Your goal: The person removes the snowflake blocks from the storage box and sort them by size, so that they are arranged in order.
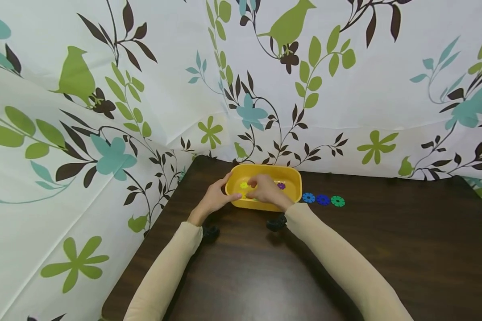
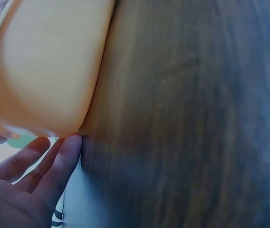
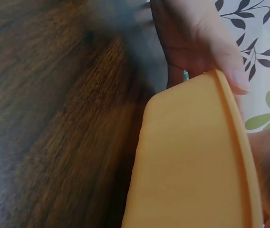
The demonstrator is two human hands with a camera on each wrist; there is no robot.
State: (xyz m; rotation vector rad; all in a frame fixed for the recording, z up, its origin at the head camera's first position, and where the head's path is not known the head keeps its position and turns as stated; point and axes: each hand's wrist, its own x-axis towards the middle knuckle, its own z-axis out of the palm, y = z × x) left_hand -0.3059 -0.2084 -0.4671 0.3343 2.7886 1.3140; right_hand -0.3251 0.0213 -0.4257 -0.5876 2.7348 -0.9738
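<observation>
A yellow plastic tub [image 1: 267, 206] stands near the back of the table. My left hand [image 1: 215, 196] grips its left end, thumb over the rim and fingers against the outer wall, as the left wrist view also shows at the tub's end wall [image 2: 44, 71]. My right hand [image 1: 267, 191] reaches over the front rim into the tub, thumb and forefinger bent and apart, with nothing visible held between them. Inside lie a yellow notched disc [image 1: 244, 185] and a purple notched disc [image 1: 281, 185]; the hand hides part of the tub's floor.
Right of the tub, a light blue disc [image 1: 308, 197], a dark blue disc [image 1: 323, 199] and a green disc [image 1: 338, 201] lie in a row on the dark wooden table [image 1: 385, 249]. A patterned white curtain [image 1: 176, 89] hangs behind and to the left.
</observation>
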